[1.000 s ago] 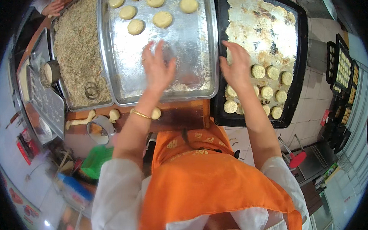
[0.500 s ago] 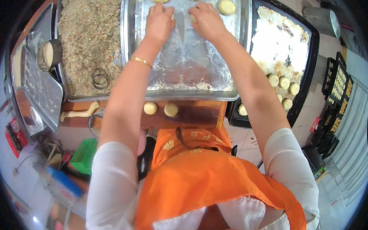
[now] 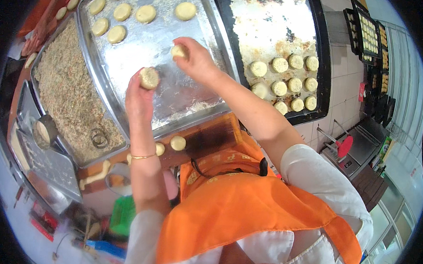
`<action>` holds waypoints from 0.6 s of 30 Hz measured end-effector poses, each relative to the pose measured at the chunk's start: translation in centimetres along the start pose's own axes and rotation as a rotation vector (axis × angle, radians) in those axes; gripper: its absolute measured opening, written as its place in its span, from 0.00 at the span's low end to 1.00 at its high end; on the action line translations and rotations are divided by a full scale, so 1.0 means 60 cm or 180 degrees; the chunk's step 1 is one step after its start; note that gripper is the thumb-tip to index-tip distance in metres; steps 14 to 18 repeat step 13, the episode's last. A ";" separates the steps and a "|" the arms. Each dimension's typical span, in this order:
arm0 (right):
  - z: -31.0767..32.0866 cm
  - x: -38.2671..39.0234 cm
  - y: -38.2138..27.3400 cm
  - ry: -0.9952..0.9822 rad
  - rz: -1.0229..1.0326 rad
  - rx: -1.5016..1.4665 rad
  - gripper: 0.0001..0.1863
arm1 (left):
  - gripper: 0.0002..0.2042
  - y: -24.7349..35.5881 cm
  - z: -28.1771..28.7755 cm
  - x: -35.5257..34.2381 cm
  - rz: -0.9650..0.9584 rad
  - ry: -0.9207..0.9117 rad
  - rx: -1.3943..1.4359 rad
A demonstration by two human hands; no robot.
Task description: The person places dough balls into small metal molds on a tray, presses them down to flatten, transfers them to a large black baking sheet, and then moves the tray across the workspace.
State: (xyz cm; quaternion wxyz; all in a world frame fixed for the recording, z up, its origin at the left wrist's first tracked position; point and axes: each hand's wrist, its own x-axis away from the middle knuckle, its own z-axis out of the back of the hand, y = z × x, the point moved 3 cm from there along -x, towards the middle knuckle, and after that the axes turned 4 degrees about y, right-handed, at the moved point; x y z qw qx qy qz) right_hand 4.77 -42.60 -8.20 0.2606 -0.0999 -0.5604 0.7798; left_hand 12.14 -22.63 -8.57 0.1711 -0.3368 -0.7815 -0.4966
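Observation:
My left hand (image 3: 139,100) is closed round a flat dough cake (image 3: 149,78) whose speckled top faces up. In my right hand (image 3: 196,60) a second, pale dough cake (image 3: 178,51) is held between fingers and thumb. Both hands are raised over a floured metal tray (image 3: 180,100). On its far part lie several smooth round dough cakes (image 3: 146,14). To the right, a black-rimmed baking tray (image 3: 272,40) bears rows of speckled dough cakes (image 3: 280,64).
At the left is a tray of crumbly filling (image 3: 65,78) with metal rings (image 3: 99,138) on it. A metal cup (image 3: 45,131) stands beside it. Two dough cakes (image 3: 178,143) and a dough strip (image 3: 95,172) lie along the near table edge. Another person's hand (image 3: 32,41) shows far left.
My hands have come up off the metal tray, each with a dough cake, and moved nearer. The view has swung right, showing more of the baking tray.

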 end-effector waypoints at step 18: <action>0.399 0.033 0.162 0.1068 -0.1236 -0.0183 0.27 | 0.20 -0.244 -0.411 -0.015 -0.0492 -0.0769 -0.3126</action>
